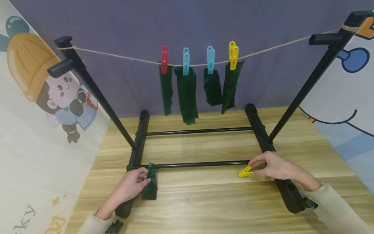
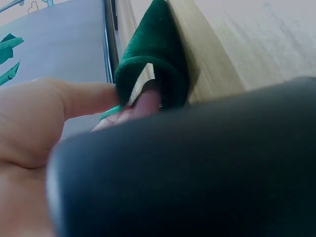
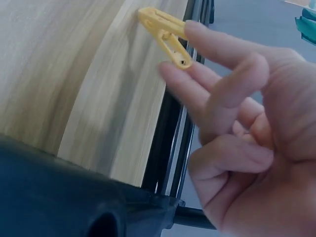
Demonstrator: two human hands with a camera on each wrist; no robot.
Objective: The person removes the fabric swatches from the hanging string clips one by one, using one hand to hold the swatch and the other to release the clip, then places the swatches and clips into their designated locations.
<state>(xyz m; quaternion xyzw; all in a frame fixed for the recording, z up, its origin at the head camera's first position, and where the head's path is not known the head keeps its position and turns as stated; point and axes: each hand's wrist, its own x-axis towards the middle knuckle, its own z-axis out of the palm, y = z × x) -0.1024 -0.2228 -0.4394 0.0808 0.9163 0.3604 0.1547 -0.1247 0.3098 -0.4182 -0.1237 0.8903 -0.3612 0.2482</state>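
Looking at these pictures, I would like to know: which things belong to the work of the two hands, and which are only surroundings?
Seem to belong:
- green cloth, held by the left hand
- yellow peg, pinched by the right hand
- string, with pegged cloths
- black rack carrying the string

Only surroundings:
- cartoon figure
- purple backdrop
- wood-grain surface

So the right hand (image 3: 286,128) is pinching a yellow plastic clothespin (image 3: 165,35) by its handle ends, nose aimed away from the palm, over a wood-grain tabletop (image 3: 98,74). Black bars (image 3: 163,131) run behind the fingers, and there's a bit of green cloth (image 3: 308,27) up in the top right corner. Something dark and blurry (image 3: 54,192) blocks the lower left, can't tell what.
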